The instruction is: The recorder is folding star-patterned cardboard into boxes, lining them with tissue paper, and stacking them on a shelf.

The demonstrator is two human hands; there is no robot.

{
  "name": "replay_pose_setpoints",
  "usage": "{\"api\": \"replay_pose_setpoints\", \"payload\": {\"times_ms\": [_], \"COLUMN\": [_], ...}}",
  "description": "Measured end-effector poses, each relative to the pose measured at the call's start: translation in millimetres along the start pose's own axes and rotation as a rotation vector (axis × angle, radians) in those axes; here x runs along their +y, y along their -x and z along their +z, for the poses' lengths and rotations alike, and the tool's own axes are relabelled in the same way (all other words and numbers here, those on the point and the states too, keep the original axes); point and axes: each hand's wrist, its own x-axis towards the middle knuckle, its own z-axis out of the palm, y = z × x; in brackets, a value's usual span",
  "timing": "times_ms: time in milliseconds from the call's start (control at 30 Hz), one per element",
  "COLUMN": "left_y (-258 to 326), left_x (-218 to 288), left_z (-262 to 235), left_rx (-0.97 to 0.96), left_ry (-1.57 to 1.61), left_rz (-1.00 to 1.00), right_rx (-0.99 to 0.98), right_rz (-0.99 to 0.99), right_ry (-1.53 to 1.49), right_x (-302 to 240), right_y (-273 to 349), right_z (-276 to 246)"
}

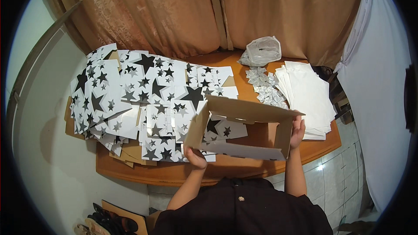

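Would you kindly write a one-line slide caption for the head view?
Both hands, left and right, hold an opened cardboard box over a wooden table strewn with star-printed box blanks.

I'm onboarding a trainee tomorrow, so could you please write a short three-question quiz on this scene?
1. True or false: both hands grip the opened cardboard box.
2. What lies left of the box? A) star-printed flat sheets B) folded towels C) glass jars
3. What sits between the clear plastic bag and the white paper stack?

Key:
1. True: left hand at the near left corner, right hand at the right end.
2. A, star-printed flat sheets.
3. A heap of small silvery packets.
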Motion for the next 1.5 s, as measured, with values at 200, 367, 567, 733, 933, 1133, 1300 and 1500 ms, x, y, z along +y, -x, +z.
{"api": "replay_pose_setpoints", "payload": {"times_ms": [200,367,567,733,933,1133,1300,1500], "left_y": [28.2,-12.9,-93.4,-102.0,-63.4,-30.7,-102.6,-102.6], "left_x": [20.4,28.0,6.3,-19.5,-52.2,-88.2,-16.5,-21.1], "left_z": [6.3,17.5,12.0,20.8,27.1,-43.3,-20.8,-26.9], "left_rx": [-0.154,-0.307,-0.249,-0.991,-1.566,-0.283,-0.426,-0.489], "left_ry": [-0.165,-0.096,0.214,-0.244,-0.202,0.440,0.760,-0.001], "left_rz": [-0.217,-0.101,-0.452,-0.635,-0.796,-1.407,-0.962,-0.834], "right_rx": [-0.112,0.058,0.020,0.176,0.374,0.528,0.609,0.495], "right_rz": [-0.106,0.047,0.027,-0.002,-0.007,0.267,0.418,0.379], "right_ry": [0.239,0.243,-0.087,-0.174,-0.146,-0.090,0.187,0.330], "right_x": [3.7,-5.5,-32.7,-28.2,-17.0,-12.3,-2.8,22.8], "right_y": [18.6,6.7,-9.1,-8.1,-17.8,-39.2,-54.3,-55.3], "right_z": [-9.1,-26.1,-25.7,-19.1,-33.5,-36.1,-40.7,-5.8]}}
